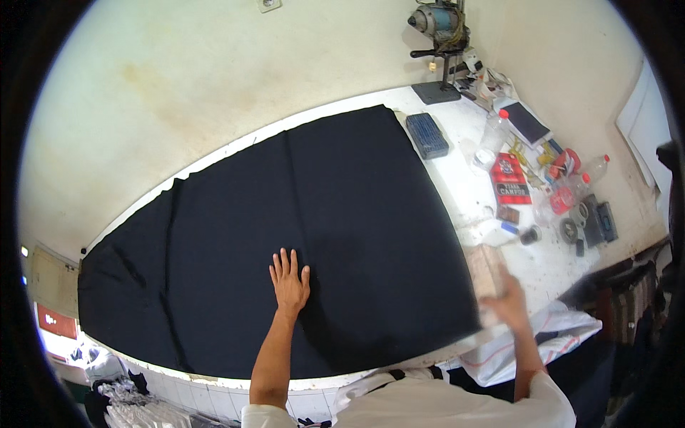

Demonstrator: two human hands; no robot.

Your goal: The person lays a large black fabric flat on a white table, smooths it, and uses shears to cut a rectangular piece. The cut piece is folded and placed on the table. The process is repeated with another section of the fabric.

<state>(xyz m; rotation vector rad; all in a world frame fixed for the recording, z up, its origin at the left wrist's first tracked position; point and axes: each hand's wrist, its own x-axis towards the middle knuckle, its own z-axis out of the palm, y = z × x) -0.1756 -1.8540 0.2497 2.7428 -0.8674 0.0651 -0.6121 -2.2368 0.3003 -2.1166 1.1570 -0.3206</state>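
A broad sheet of black fabric point(228, 235) covers most of the white table, with a few creases toward its left end. Flat on the fabric, fingers spread, rests my left hand point(290, 285); nothing is in it. At the fabric's right edge lies a light brown, brick-shaped block point(484, 274), smeared by motion. My right hand point(509, 299), also blurred, is at the block's right side, with thumb and fingers seeming to grip it.
A dark blue block point(427, 135) sits by the fabric's far right corner. Behind it stands a cloth-cutting machine point(444, 50). Plastic bottles point(494, 132), a red packet point(509, 178) and a tape roll point(568, 230) clutter the table's right side. A white sack point(564, 332) hangs near the front edge.
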